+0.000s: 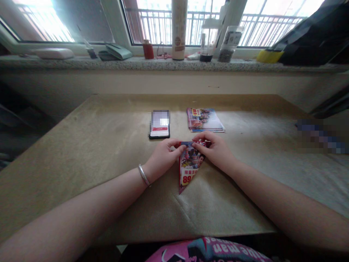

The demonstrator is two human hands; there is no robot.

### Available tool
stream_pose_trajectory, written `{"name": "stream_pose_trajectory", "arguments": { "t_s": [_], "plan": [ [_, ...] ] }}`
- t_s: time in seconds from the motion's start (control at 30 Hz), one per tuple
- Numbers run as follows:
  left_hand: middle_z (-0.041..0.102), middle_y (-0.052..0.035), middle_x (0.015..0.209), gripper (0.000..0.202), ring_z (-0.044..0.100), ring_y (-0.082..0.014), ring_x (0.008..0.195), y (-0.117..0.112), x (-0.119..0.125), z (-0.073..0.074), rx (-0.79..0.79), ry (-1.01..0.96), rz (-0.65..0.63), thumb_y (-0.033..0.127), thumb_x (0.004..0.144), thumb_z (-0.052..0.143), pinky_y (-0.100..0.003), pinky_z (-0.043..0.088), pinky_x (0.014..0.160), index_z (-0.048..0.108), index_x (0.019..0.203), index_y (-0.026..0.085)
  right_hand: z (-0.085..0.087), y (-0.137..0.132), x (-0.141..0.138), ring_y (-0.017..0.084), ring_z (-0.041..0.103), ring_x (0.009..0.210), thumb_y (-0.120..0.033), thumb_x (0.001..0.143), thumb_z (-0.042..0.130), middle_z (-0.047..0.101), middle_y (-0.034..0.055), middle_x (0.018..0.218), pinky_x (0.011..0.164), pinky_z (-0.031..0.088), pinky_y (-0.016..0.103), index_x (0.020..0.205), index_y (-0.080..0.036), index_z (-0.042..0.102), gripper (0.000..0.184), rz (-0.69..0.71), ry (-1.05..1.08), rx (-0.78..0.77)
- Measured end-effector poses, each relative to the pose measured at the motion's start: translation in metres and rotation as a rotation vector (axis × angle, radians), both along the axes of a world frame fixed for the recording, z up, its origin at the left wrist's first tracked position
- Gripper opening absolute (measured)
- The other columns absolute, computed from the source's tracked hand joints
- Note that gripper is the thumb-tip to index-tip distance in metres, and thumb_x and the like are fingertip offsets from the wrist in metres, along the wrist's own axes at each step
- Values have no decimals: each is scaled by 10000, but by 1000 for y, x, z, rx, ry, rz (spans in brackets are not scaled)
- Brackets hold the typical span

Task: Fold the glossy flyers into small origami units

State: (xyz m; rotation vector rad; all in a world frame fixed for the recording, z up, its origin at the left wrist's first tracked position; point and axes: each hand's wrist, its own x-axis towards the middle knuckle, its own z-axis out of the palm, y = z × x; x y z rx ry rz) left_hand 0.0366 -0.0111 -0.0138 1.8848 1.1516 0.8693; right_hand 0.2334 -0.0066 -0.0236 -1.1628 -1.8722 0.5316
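Folded shiny paper triangle [191,160], red and blue with a bright picture and big red numbers, is between my two hands, over the table right in front of me. Its wide edge is at the top, away from me, and its sharp tip points down toward me. I can't tell if it touches the table.

My left hand [165,154] is nearly closed. It pinches the top left corner, with the thumb flat on the front. My right hand [215,146] is nearly closed too. Its thumb and pointing finger pinch the top edge near the right corner, and the other fingers curl in. The two thumbs are close together. A round silver metal bracelet [143,175] sits on my left wrist.

The big table has a smooth tan cover [103,174]. Just past my left hand lies a flat black phone [159,128] with its screen lit, partly blurred. Just past my right hand lies a neat pile of shiny, colourful printed papers [205,119].

Farther back is a speckled grey stone window sill [152,64]. On it stand a small red jar [148,50] and a tall cream bottle [179,31]. Down by my tummy I see my pink and grey clothes [207,250] with pale letters.
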Motion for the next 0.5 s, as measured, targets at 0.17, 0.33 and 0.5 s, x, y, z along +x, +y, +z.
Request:
{"name": "stream_pose_trajectory", "arguments": {
  "t_s": [0.17, 0.33, 0.5],
  "plan": [
    [692, -44, 854, 179, 614, -156, 793, -1, 1, 1, 16, -26, 4, 265, 839, 566, -265, 481, 737, 697, 845, 143, 1, 0, -1, 176, 595, 808, -261, 804, 650, 666, 25, 825, 749, 451, 317, 834, -209, 680, 66, -12, -38, 28],
    [704, -47, 877, 185, 625, -152, 793, -1, 2, 0, -76, -130, -12, 280, 834, 579, -258, 493, 730, 695, 868, 140, 3, -2, -1, 172, 586, 790, -261, 806, 647, 646, 21, 803, 733, 446, 317, 809, -213, 683, 60, -31, -30, 16],
    [700, -36, 813, 215, 609, -127, 701, -1, 3, -2, -139, -222, 54, 333, 797, 635, -228, 485, 650, 678, 844, 127, 3, -3, -1, 160, 579, 782, -255, 802, 652, 630, 12, 794, 727, 444, 304, 790, -211, 675, 51, -32, -2, 8]
  ]
}}
